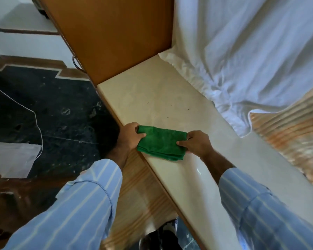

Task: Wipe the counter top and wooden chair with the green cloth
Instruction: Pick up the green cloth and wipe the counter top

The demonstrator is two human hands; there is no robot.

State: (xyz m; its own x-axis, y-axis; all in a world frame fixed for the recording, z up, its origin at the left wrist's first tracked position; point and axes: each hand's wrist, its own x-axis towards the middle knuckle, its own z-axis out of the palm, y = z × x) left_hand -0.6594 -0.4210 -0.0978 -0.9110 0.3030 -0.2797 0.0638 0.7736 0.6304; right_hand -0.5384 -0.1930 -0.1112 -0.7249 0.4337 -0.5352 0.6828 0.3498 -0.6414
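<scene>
A folded green cloth lies on the cream counter top, at its near left edge. My left hand pinches the cloth's left end, thumb on top. My right hand grips its right end. Both hands hold the cloth stretched flat between them. A few small dark specks dot the counter just beyond the cloth. No wooden chair can be made out in the head view.
A wooden cabinet side walls off the counter's far end. White draped fabric hangs over the counter's right side, with a ribbed orange surface beyond. Below left lies dark stone floor with a white sheet and a cord.
</scene>
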